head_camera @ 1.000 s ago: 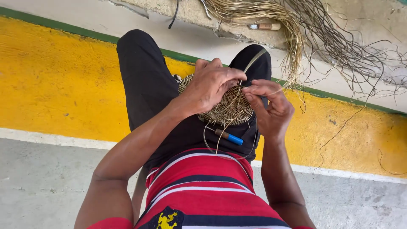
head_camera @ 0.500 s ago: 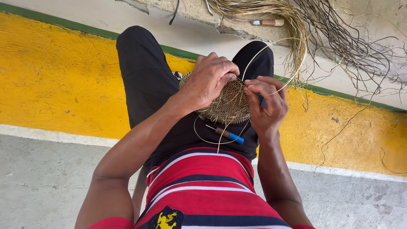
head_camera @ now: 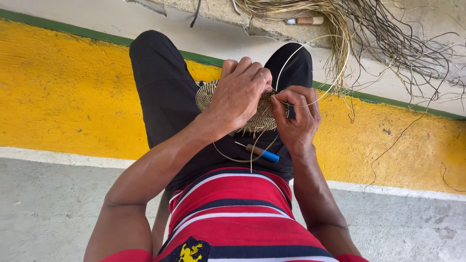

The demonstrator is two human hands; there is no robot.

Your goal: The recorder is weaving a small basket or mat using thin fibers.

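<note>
Bright, even daylight, no hard glare. Soft shadow under the left hand (head_camera: 238, 97) on the woven disc (head_camera: 264, 116). Yellow band (head_camera: 63, 92) saturated but not clipped. Focus sharp centre frame; loose fibres (head_camera: 388, 43) top right slightly soft. Mild wide-angle stretch at edges.

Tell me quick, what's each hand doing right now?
Left hand: closed over the top of the round woven disc, holding it on the lap.
Right hand: fingertips pinched shut on a thin pale strand at the disc's edge.

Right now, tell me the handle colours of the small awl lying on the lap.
Brown wood with a blue end, on the small awl; the head view shows it.
</note>
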